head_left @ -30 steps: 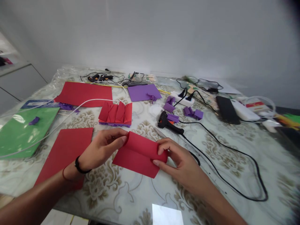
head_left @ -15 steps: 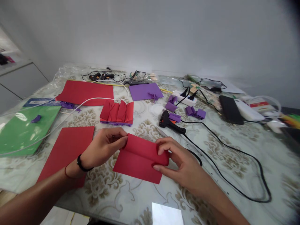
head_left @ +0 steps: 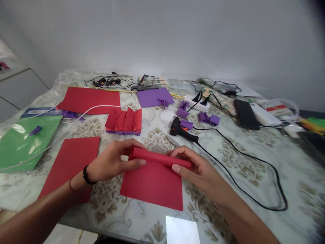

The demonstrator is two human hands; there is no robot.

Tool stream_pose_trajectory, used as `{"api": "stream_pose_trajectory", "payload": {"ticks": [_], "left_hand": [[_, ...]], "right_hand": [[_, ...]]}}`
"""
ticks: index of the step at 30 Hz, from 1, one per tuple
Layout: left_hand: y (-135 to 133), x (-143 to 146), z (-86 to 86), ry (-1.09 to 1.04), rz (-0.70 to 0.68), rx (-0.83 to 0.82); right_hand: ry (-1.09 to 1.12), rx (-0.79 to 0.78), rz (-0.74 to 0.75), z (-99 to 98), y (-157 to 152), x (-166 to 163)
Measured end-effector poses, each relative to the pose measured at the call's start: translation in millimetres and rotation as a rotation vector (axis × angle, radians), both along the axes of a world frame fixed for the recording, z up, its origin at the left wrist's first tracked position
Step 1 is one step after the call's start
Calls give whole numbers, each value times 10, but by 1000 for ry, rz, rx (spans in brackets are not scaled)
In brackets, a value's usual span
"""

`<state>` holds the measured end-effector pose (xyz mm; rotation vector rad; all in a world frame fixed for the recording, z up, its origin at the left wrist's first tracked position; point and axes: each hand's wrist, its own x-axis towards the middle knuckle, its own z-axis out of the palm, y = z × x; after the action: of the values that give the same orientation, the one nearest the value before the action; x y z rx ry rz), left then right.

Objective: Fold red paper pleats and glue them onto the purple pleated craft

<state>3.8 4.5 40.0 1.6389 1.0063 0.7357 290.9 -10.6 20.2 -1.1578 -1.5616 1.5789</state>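
Note:
A sheet of red paper (head_left: pixel 153 184) lies in front of me, its far edge curled over toward me into a loose fold. My left hand (head_left: pixel 120 157) grips the left end of that fold, thumb on top and fingers behind. At the right end, my right hand (head_left: pixel 194 169) holds the fold between thumb and fingers. Another red sheet (head_left: pixel 72 164) rests flat beside my left forearm. Beyond my hands sits a pleated red paper piece (head_left: pixel 124 120) with purple paper under it. A black glue gun (head_left: pixel 182 130) lies just past my right hand.
A green packet (head_left: pixel 30 142) and a large red sheet (head_left: pixel 88 100) lie to the left. Purple paper (head_left: pixel 152 97), folded purple pieces (head_left: pixel 208 118) and a white power strip (head_left: pixel 196 103) are farther back. The glue gun's black cord (head_left: pixel 254 162) loops across the right, near a black phone (head_left: pixel 245 114).
The paper's far part has been brought over toward me into a rounder, narrower roll, and more flat sheet shows in front. My left thumb has moved onto the fold. The view has shifted slightly.

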Motion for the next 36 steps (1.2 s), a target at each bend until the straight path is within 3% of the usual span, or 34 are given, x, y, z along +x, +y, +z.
{"api": "stream_pose_trajectory", "payload": {"ticks": [5,9,14,17,21,30,36], "left_hand": [[-12,28,-102,48,107,-22],[-19,26,-111,-39,82,-170],[-23,63,-50,-105,60,-291],[-34,82,-64,-124,99,-236],[-56,87,-98,-143,53,-268],[-69,72,-33,-91,51,-186],[-82,57,-13,-97,41,-198]], "right_hand": [[-115,115,-81,0,-23,-40],[-178,232,-154,-35,-36,-75],[-143,218,-183,-64,-35,-88],[-130,184,-150,-49,-44,-100],[-131,188,-111,-9,-60,-114],[-80,143,-74,22,-66,-104],[-130,226,-65,43,-58,-98]]}}
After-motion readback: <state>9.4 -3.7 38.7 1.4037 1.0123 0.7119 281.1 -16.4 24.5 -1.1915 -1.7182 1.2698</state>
